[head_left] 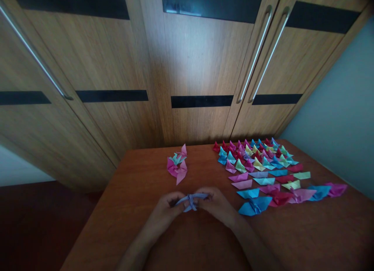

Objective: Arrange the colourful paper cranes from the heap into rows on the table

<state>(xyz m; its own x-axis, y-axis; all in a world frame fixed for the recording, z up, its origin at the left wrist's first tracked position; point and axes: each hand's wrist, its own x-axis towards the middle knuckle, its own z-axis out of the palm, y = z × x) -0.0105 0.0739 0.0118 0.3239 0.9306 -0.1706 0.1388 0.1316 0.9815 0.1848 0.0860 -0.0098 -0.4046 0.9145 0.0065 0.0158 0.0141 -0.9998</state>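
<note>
A lavender folded paper piece [191, 201] is held between my two hands above the near middle of the table. My left hand [169, 208] pinches its left end, and my right hand [217, 206] grips the right end. At its middle the folds cross, with short points sticking out below. Beyond my hands lies a small group of joined folded papers [177, 167], pink and magenta with a pale green one among them. To the right of my right hand sits a blue folded paper piece [255, 206].
Many coloured paper pieces [257, 162] stand in rows at the table's back right, with flatter folded strips [264, 181] in front. The brown table [134, 185] meets a wooden cabinet [201, 60] behind. A pale wall [336, 107] borders the right side.
</note>
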